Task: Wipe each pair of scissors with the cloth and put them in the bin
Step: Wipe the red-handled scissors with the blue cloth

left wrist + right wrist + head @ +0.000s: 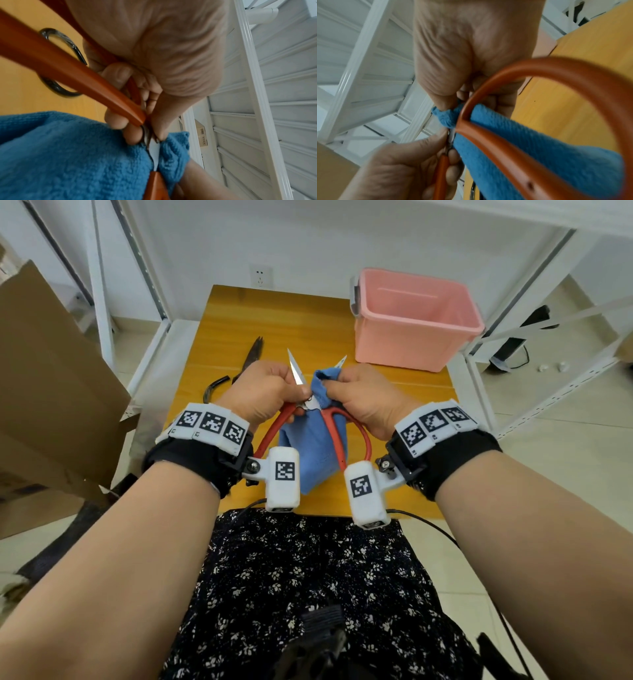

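Head view, near to far from the red-handled scissors: held open above the table, left hand curled round one handle near the pivot, right hand pinching the blue cloth over one blade. Stiff, sharp, likely slippery steel; best gripped by the handles. Just beyond-left, black scissors lying flat. Farther right, pink bin, seemingly holding nothing.

A storeroom-like workroom: white metal shelving at ten o'clock, folded cardboard at nine, tiled floor at three.
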`<action>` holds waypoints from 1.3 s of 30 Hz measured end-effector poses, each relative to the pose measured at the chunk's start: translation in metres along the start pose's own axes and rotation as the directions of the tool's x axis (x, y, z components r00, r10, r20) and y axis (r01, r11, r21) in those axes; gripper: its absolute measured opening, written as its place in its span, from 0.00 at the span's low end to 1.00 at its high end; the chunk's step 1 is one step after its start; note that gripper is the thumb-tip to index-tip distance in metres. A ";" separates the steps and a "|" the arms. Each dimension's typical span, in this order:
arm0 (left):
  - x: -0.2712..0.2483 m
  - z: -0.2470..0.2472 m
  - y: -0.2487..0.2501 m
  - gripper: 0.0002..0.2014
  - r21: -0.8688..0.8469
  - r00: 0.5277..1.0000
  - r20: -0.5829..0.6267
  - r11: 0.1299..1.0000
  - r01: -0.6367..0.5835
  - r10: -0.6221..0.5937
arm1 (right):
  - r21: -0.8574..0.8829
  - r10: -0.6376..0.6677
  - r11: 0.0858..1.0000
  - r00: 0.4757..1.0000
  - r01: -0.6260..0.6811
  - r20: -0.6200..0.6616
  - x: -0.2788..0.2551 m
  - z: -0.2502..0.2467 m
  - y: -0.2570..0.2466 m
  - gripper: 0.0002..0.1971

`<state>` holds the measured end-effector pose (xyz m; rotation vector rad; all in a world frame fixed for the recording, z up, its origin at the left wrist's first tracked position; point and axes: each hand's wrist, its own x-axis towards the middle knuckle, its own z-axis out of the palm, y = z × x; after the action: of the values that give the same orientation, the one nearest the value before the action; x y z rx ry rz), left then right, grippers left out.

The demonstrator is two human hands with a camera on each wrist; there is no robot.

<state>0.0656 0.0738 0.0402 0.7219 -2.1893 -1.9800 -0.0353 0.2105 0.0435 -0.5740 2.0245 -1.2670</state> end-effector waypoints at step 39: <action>-0.001 0.015 -0.005 0.18 -0.083 0.995 -0.099 0.997 -0.005 -0.003 | -0.279 -0.081 0.960 0.970 0.014 -0.229 -0.006 0.012 -0.006 0.14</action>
<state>0.0620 0.0876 0.0337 0.7894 -2.0387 -1.9764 -0.0221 0.2050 0.0474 -0.6267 2.4262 -1.1323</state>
